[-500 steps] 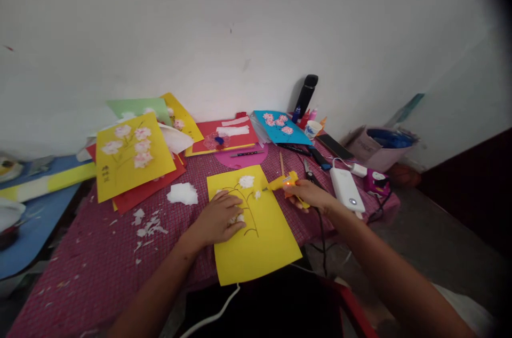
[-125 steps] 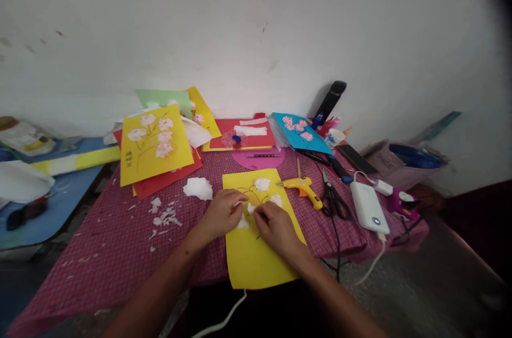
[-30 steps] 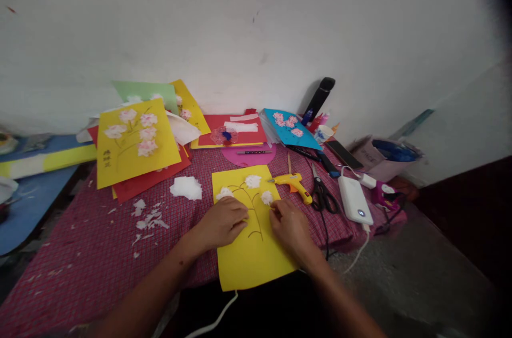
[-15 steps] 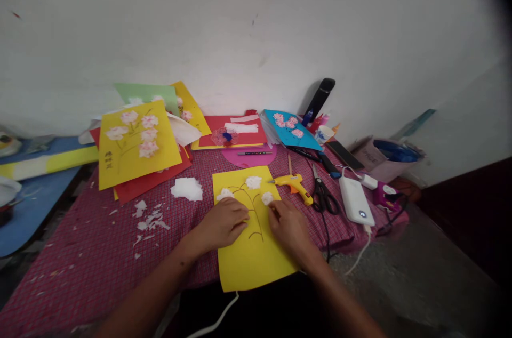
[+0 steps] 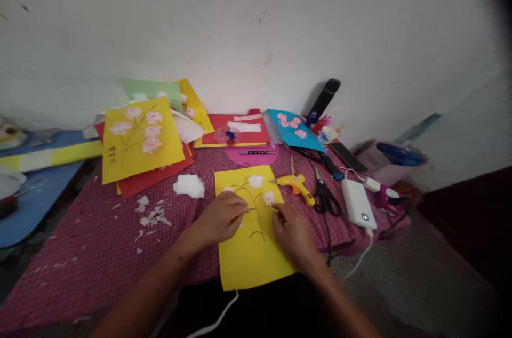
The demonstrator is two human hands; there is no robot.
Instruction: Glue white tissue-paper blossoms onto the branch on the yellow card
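Nearest, the yellow paper sheet [image 5: 256,268] lies before the person. The left hand [image 5: 219,218] is over its left side, palm down, fingers half bent; what is beneath them is hidden. The right hand [image 5: 294,232] is curled at the right side, thumb and forefinger close together near a white paper blossom [image 5: 269,198]; I cannot tell if they pinch something. The step seems the fixing of blossoms; a next move would call for light pressing. Farther, the yellow glue gun [image 5: 296,184] lies unheld beside the scissors [image 5: 327,198].
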